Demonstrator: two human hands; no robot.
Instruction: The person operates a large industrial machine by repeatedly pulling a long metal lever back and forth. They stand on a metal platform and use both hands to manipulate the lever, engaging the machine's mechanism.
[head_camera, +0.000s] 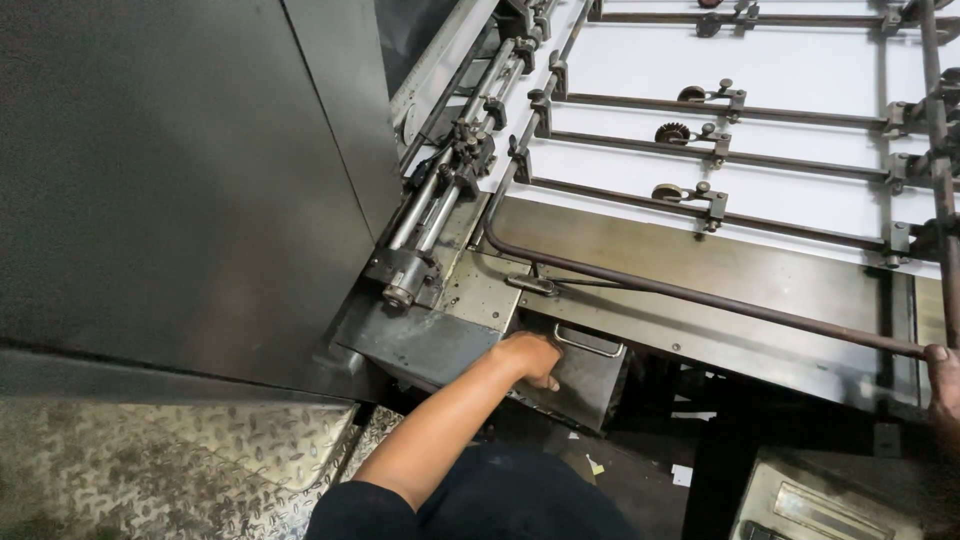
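Observation:
My left hand (530, 358) reaches forward under the front edge of a machine's feed table (700, 270). It rests on the top edge of a grey metal box (575, 385) with a wire handle (588, 345); its fingers curl over that edge and are mostly hidden. My right hand (942, 385) is at the far right border of the view, closed around the end of a long rusty round bar (700, 293) that runs across the front of the table. Only part of that hand shows.
A white sheet (790, 75) lies on the table under thin rods carrying small wheels (672, 132). A dark metal panel (170, 180) fills the left. A diamond-plate step (170, 460) is below it. A grey casing (830, 500) sits at the bottom right.

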